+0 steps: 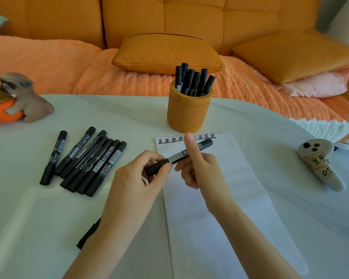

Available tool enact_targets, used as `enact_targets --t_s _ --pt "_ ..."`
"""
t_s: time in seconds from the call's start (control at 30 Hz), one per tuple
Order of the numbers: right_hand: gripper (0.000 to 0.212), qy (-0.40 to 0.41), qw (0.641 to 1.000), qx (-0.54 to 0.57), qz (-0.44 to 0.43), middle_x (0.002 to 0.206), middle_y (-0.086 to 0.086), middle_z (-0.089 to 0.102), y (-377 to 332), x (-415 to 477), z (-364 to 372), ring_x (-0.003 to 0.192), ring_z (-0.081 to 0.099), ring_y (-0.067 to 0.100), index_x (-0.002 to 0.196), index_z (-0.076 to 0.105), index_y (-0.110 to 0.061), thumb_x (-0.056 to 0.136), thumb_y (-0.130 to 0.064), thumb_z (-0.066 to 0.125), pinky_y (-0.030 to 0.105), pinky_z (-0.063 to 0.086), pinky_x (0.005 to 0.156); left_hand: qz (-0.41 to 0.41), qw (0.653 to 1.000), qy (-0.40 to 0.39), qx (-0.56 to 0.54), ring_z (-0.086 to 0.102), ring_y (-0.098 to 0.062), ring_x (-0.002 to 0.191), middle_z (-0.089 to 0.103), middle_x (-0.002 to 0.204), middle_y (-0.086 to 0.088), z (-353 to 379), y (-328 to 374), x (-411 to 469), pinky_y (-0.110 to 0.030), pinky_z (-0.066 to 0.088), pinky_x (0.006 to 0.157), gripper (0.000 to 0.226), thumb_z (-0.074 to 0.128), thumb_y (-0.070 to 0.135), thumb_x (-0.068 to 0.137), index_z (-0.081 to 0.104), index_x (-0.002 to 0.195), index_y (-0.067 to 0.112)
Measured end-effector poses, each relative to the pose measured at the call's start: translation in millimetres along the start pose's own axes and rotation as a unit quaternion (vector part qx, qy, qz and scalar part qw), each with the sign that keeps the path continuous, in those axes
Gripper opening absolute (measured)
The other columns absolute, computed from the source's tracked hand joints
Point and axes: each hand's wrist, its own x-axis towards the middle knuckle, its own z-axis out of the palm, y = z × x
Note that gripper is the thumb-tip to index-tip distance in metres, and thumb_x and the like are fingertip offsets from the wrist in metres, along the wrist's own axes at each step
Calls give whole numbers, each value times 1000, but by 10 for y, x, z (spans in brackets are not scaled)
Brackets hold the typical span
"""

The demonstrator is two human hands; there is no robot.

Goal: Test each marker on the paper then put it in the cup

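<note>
Both hands hold one black marker (pixel 205 143) above the white paper (pixel 220 208). My left hand (pixel 138 178) pinches its lower left end. My right hand (pixel 199 168) grips its middle, thumb raised. The marker is capped at its upper right end. A row of black written characters (pixel 169 140) runs along the paper's top edge. Behind the paper stands the orange cup (pixel 188 113) with several black markers (pixel 193 81) in it. A pile of several more markers (pixel 85 160) lies on the table to the left.
One more black marker (pixel 88 234) lies partly under my left forearm. A dog figurine with an orange bowl (pixel 18 99) sits far left. A white ghost-shaped object (pixel 320 166) lies at the right. An orange sofa with cushions (pixel 167 53) is behind the white table (pixel 38 228).
</note>
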Motion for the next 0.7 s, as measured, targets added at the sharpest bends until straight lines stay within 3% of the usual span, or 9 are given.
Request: enact_targets --t_s 0.07,0.13,0.2,0.3,0.37,0.47,0.57,0.63,0.7 --pt "57 45 996 -33 -68 45 1 37 -6 14 -63 44 32 11 55 56 -7 82 -57 55 19 28 46 -14 1000 15 6 57 -13 58 64 65 9 -28 -34 21 -18 42 52 11 62 36 80 62 79 26" --pt "35 69 980 -78 -171 50 -5 40 4 30 -120 47 32 7 68 56 -9 90 -36 62 17 28 48 -26 999 17 18 52 -11 54 63 63 7 -50 -52 35 -16 38 49 15 62 38 80 61 76 25" --pt "8 24 955 -139 -261 66 -6 51 13 41 -151 56 42 8 85 59 -15 91 -18 63 14 33 54 -27 999 13 32 49 -11 52 63 62 7 -60 -50 40 -16 36 47 19 60 41 81 59 72 24" --pt "25 -66 888 -273 -365 102 -7 52 111 76 -182 72 50 10 108 62 -18 86 -5 61 20 45 67 -30 999 -2 37 48 -7 50 63 63 11 -77 -30 46 -13 35 47 21 57 41 83 59 71 24" --pt "25 -91 867 -314 -376 105 -7 50 157 92 -152 72 50 12 109 63 -17 85 -9 64 33 51 68 -30 999 -7 35 49 -7 50 63 62 10 -90 -22 42 -13 37 48 25 57 44 83 59 69 23" --pt "16 -80 868 -307 -382 94 -6 54 197 114 -106 67 51 14 99 64 -13 84 -19 67 40 51 63 -39 999 -12 19 50 -8 51 62 60 7 -88 -24 27 -17 39 52 40 53 61 76 59 67 23" --pt "12 -43 893 -261 -365 87 -4 56 166 176 -119 68 52 11 92 64 -11 84 -17 71 22 45 62 -80 997 -19 -6 51 -7 52 61 62 9 -112 -33 50 -30 45 59 57 40 77 71 61 69 24" --pt "12 3 912 -214 -349 84 -1 59 80 225 -150 68 53 8 91 63 -11 83 -10 73 14 39 60 -104 994 -19 25 54 -8 56 63 65 8 -149 -45 71 -33 47 64 50 44 70 77 62 71 23" --pt "13 55 928 -149 -336 80 -1 61 -52 288 -194 64 56 8 89 62 -15 84 -7 70 14 40 57 -100 989 -9 104 57 -5 61 64 68 10 -174 -85 71 -31 48 65 26 56 49 84 62 75 26"
